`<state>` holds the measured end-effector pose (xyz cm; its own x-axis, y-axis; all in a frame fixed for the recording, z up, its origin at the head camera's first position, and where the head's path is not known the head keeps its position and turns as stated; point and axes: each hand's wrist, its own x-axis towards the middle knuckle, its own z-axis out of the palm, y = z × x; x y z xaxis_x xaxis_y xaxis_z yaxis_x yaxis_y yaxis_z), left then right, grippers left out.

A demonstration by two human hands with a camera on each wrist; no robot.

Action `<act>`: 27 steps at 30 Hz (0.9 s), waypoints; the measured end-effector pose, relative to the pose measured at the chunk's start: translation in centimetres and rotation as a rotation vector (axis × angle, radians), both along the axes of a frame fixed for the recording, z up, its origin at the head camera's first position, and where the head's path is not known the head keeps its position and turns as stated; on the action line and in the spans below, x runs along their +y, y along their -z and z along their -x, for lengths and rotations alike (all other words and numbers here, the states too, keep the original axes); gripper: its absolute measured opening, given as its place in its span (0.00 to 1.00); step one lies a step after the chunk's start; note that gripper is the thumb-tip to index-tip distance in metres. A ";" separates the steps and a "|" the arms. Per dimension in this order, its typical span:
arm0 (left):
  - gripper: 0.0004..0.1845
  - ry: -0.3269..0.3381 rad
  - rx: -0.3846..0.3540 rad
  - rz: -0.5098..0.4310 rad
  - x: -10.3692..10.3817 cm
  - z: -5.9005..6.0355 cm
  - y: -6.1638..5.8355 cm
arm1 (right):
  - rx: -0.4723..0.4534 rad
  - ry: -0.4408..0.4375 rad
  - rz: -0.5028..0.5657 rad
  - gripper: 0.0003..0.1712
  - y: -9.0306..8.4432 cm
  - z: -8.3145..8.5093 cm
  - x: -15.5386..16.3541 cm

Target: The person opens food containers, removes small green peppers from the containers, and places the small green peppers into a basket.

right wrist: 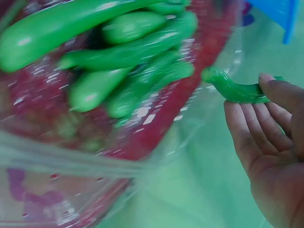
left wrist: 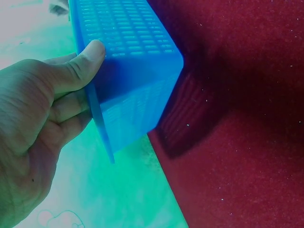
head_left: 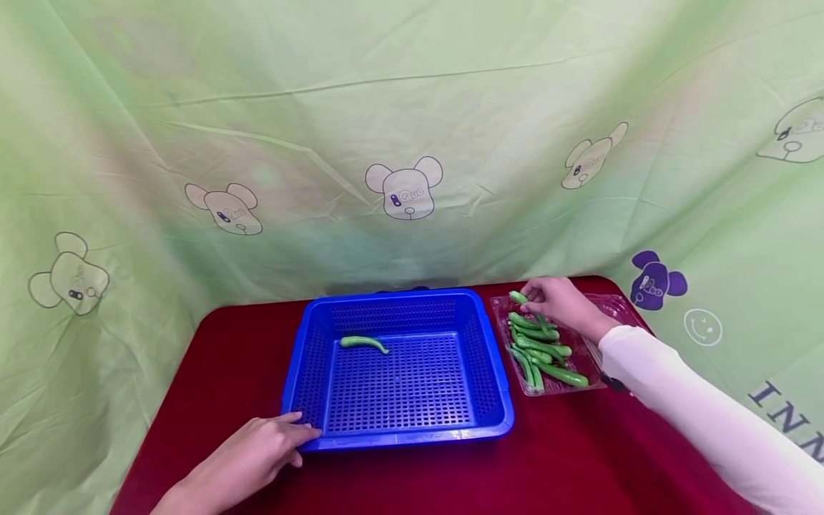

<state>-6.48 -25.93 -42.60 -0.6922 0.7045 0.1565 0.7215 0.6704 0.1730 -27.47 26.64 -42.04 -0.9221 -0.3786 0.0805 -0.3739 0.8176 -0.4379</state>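
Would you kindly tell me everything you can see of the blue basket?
The blue basket is a rectangular plastic tray with perforated floor and walls and a smooth rim. It sits upright on the red tablecloth, left of the clear tray of green chillies. One green chilli lies inside. The left hand grips its near left corner, thumb on the rim.

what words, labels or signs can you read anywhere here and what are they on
"INN": dark capital letters on the green backdrop cloth at the lower right of the head view, cut off by the frame edge, so the full word cannot be told.
A smiley face sign, no words, is printed on the cloth just above those letters.
Cartoon bear heads are printed across the cloth; none carries readable text.
The blue basket, clear tray and red tablecloth show no text.
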 end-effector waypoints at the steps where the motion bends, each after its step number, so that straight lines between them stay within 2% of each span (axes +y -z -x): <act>1: 0.18 0.000 -0.005 0.000 0.0 0.0 0.0 | -0.007 0.004 0.010 0.11 -0.3 0.2 -0.5; 6: 0.18 -0.005 -0.014 0.000 0.0 -0.1 0.0 | -0.047 0.006 0.078 0.14 -2.0 0.7 -3.1; 14: 0.18 -0.014 -0.010 -0.007 0.0 -0.2 0.0 | -0.013 -0.026 0.149 0.13 -3.9 1.2 -8.1; 19: 0.18 -0.002 0.041 -0.016 0.0 -0.2 0.1 | -0.025 -0.058 0.169 0.14 -4.4 1.5 -11.1; 27: 0.17 0.012 0.078 -0.014 -0.1 -0.1 0.2 | -0.016 -0.119 0.196 0.13 -4.3 2.1 -15.4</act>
